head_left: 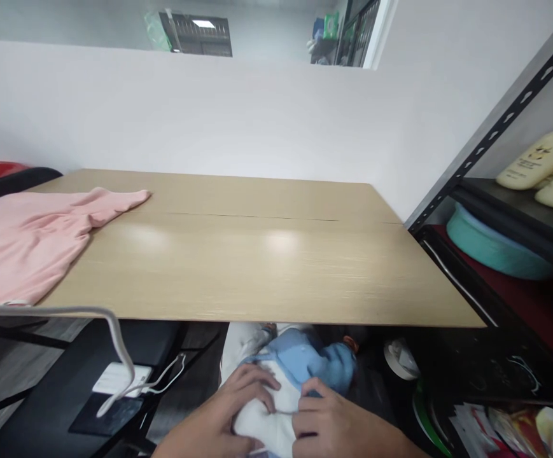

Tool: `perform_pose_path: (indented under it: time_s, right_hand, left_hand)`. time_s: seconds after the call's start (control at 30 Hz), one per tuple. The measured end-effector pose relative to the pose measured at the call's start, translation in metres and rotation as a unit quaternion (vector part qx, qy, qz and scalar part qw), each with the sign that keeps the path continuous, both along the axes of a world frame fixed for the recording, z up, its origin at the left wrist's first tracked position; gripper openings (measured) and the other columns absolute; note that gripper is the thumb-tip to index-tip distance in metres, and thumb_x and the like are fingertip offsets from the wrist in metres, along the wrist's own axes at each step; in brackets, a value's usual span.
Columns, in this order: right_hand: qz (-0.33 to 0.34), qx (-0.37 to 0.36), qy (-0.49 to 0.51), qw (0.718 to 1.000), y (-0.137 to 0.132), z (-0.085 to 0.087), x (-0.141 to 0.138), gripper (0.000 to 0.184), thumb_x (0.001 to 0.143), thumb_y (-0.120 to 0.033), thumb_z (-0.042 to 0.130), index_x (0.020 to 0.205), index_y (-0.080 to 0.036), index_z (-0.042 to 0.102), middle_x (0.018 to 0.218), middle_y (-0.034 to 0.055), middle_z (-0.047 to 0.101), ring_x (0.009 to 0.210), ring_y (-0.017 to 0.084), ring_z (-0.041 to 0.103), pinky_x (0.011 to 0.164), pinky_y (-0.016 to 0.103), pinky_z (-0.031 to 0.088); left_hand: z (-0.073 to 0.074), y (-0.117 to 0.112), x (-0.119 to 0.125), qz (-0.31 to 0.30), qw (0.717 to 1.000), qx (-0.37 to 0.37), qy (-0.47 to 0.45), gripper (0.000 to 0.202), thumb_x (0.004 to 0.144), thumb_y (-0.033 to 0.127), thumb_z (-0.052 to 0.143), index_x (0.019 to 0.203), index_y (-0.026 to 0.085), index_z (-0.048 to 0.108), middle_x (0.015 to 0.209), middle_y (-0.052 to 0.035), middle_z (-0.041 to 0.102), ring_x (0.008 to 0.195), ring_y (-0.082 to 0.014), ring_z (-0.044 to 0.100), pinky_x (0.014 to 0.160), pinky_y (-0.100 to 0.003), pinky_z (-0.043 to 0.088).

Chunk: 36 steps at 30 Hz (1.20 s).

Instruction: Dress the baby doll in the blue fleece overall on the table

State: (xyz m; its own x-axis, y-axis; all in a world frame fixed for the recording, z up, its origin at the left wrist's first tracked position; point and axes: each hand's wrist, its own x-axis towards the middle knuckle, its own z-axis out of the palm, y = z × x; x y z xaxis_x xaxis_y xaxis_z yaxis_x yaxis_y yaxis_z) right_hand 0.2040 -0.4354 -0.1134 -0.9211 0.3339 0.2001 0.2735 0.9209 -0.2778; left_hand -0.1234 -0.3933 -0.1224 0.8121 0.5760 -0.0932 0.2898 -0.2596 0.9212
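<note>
Below the near edge of the wooden table, both my hands rest on a blue and white garment bunched in my lap. My left hand lies on its white part with the fingers curled over the cloth. My right hand pinches the fabric where the white meets the blue. A pink garment is spread on the table's left end, away from both hands.
A white clothes hanger hangs at the table's near left edge above a black chair and a white power strip. A metal shelf on the right holds a teal basin and cream bottles. A white wall runs behind the table.
</note>
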Motion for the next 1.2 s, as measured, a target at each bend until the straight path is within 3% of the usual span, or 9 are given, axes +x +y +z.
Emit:
perform_pose_path:
  time_s: [0.07, 0.2, 0.43, 0.7, 0.83, 0.9, 1.0, 1.07, 1.2]
  right_hand:
    - [-0.01, 0.005, 0.005, 1.0, -0.009, -0.011, 0.014, 0.019, 0.119, -0.034, 0.069, 0.103, -0.025, 0.074, 0.095, -0.0053, 0.075, 0.09, 0.017, 0.064, 0.111, 0.04, 0.044]
    - [-0.077, 0.026, 0.035, 0.996, -0.024, -0.024, 0.04, 0.023, 0.119, -0.031, 0.064, 0.097, -0.027, 0.073, 0.096, -0.0048, 0.076, 0.087, 0.016, 0.064, 0.122, 0.043, 0.045]
    - [-0.13, -0.028, 0.122, 0.984, -0.026, -0.015, 0.06, 0.023, 0.113, -0.018, 0.06, 0.094, -0.026, 0.07, 0.094, -0.0023, 0.078, 0.086, 0.015, 0.07, 0.122, 0.045, 0.05]
    - [-0.105, -0.099, 0.149, 0.978, -0.008, -0.031, 0.062, 0.017, 0.096, -0.016, 0.067, 0.097, -0.033, 0.064, 0.089, 0.0025, 0.078, 0.086, 0.025, 0.081, 0.114, 0.058, 0.06]
    - [-0.131, -0.09, 0.168, 0.973, -0.003, -0.033, 0.067, 0.023, 0.098, -0.011, 0.067, 0.1, -0.034, 0.064, 0.089, 0.0019, 0.079, 0.086, 0.026, 0.083, 0.108, 0.06, 0.065]
    - [-0.149, -0.083, 0.189, 0.967, -0.002, -0.029, 0.067, 0.026, 0.095, -0.012, 0.07, 0.106, -0.036, 0.068, 0.096, 0.0048, 0.08, 0.099, 0.03, 0.085, 0.109, 0.06, 0.067]
    - [-0.196, -0.111, 0.218, 0.949, 0.004, -0.02, 0.063, 0.034, 0.095, -0.018, 0.072, 0.124, -0.034, 0.074, 0.133, 0.0136, 0.079, 0.141, 0.036, 0.075, 0.12, 0.06, 0.064]
    - [-0.199, -0.184, 0.213, 0.939, 0.015, -0.012, 0.058, 0.04, 0.101, -0.023, 0.066, 0.14, -0.029, 0.072, 0.16, 0.0173, 0.068, 0.158, 0.034, 0.064, 0.129, 0.058, 0.058]
    - [-0.154, -0.331, 0.23, 0.902, 0.054, 0.003, 0.039, 0.046, 0.12, -0.038, 0.042, 0.152, -0.021, 0.069, 0.158, 0.0192, 0.072, 0.153, 0.026, 0.066, 0.134, 0.052, 0.051]
  left_hand:
    - [-0.003, -0.001, -0.001, 0.013, 1.0, 0.014, -0.021, 0.064, 0.074, -0.001, 0.078, 0.127, 0.033, 0.068, 0.157, -0.0069, 0.067, 0.152, -0.0371, 0.054, 0.133, -0.059, 0.042]
    - [-0.008, -0.003, -0.005, 0.044, 0.994, 0.027, -0.095, 0.069, 0.067, -0.003, 0.064, 0.125, 0.033, 0.061, 0.149, -0.0056, 0.07, 0.143, -0.0338, 0.061, 0.127, -0.055, 0.046]
    - [-0.017, -0.005, -0.018, 0.056, 0.974, 0.005, -0.221, 0.065, 0.062, 0.0, 0.067, 0.118, 0.031, 0.065, 0.131, -0.0058, 0.073, 0.127, -0.0324, 0.069, 0.119, -0.058, 0.05]
    - [-0.022, -0.001, -0.028, 0.066, 0.971, -0.016, -0.23, 0.034, 0.083, 0.027, 0.089, 0.099, 0.027, 0.06, 0.114, -0.0058, 0.07, 0.118, -0.0309, 0.068, 0.117, -0.059, 0.051]
    - [-0.021, 0.0, -0.034, 0.095, 0.967, -0.059, -0.229, 0.052, 0.104, 0.054, 0.08, 0.076, 0.021, 0.051, 0.095, -0.0072, 0.064, 0.109, -0.0293, 0.068, 0.11, -0.052, 0.054]
    - [-0.021, -0.001, -0.034, 0.103, 0.971, -0.064, -0.207, 0.058, 0.107, 0.058, 0.077, 0.072, 0.02, 0.049, 0.094, -0.0076, 0.064, 0.101, -0.0264, 0.067, 0.101, -0.046, 0.054]
    - [-0.015, -0.002, -0.029, 0.081, 0.981, -0.054, -0.171, 0.051, 0.098, 0.06, 0.087, 0.081, 0.021, 0.058, 0.104, -0.0092, 0.07, 0.103, -0.0274, 0.067, 0.1, -0.044, 0.052]
    - [-0.009, -0.002, -0.026, 0.056, 0.984, -0.055, -0.159, 0.045, 0.097, 0.063, 0.085, 0.093, 0.023, 0.065, 0.11, -0.0105, 0.072, 0.109, -0.0301, 0.068, 0.106, -0.046, 0.051]
    - [-0.008, 0.002, -0.026, 0.044, 0.983, -0.096, -0.148, 0.056, 0.103, 0.079, 0.07, 0.118, 0.025, 0.074, 0.125, -0.0138, 0.073, 0.124, -0.0353, 0.067, 0.115, -0.05, 0.05]
